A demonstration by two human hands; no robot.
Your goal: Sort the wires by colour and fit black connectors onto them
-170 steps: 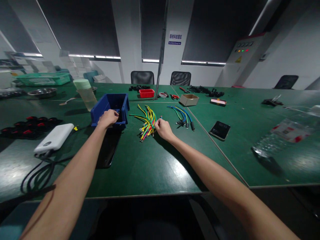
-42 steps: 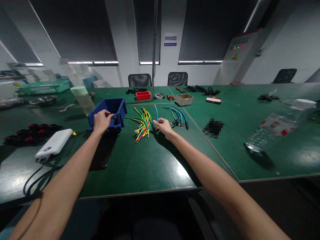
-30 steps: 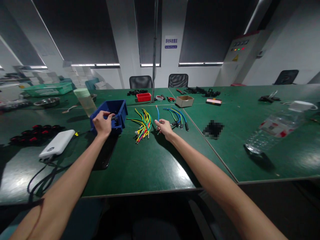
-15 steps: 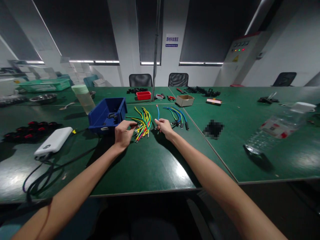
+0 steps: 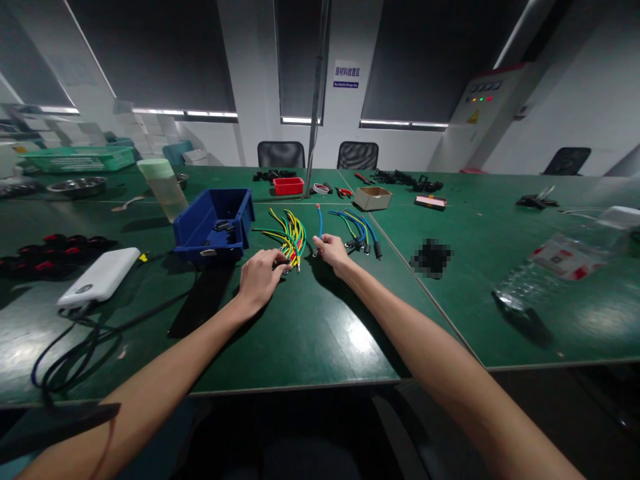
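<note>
Between the thumb and fingers of my right hand (image 5: 332, 253) is a short blue wire (image 5: 320, 219), held upright, with metal ends. My left hand (image 5: 261, 275) is closed at the lower left of a pile of yellow and green wires (image 5: 294, 232); its fingertips touch the metal ends there, and whatever is pinched is too small to make out. Right of my right hand lies a smaller bunch of blue and yellow-green wires (image 5: 361, 230) with dark ends. Just left of the wire pile stands a blue bin (image 5: 200, 233) with small dark parts in it.
A white power bank (image 5: 103, 275) with black cables lies at left, near a dark flat slab (image 5: 200, 303). Behind the wires are a red tray (image 5: 289, 186), a cardboard box (image 5: 373, 199) and a metal pole (image 5: 315, 100). A plastic water bottle (image 5: 560, 260) is at right.
My left hand has moved right and slightly toward me, to the lower ends of the yellow-green pile. My right hand keeps the blue wire. The view has shifted slightly.
</note>
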